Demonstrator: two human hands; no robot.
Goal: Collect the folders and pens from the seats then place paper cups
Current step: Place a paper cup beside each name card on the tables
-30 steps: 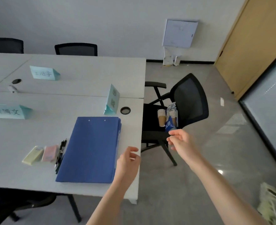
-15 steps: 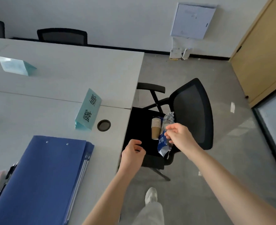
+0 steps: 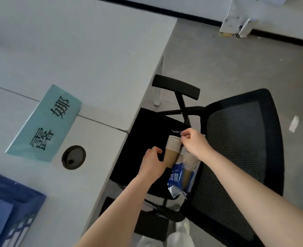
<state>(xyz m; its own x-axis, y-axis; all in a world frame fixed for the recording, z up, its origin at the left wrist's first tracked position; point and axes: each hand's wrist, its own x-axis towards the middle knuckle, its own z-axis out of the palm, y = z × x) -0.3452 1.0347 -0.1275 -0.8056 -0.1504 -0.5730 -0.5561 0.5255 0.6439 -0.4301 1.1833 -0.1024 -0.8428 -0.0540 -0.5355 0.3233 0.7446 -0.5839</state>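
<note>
A stack of brown paper cups [image 3: 172, 149] stands on the seat of a black mesh office chair [image 3: 236, 139]. Beside it lies a blue and clear plastic sleeve [image 3: 180, 177] with more cups inside. My left hand [image 3: 152, 164] curls its fingers round the lower part of the loose stack. My right hand [image 3: 194, 143] pinches the top edge of the plastic sleeve above the cups. The blue folders [image 3: 6, 211] lie on the white table [image 3: 76, 50] at the lower left, partly cut off by the frame.
A teal name card [image 3: 45, 122] with black characters stands on the table near a round cable hole [image 3: 73, 157]. The chair's armrest [image 3: 175, 86] sticks out near the table corner. Grey floor lies to the right. My light trouser leg [image 3: 166, 237] shows below.
I have leaned in closer over the chair. My left hand moved from the seat's front edge onto the cup stack. My right hand rose to the top of the sleeve.
</note>
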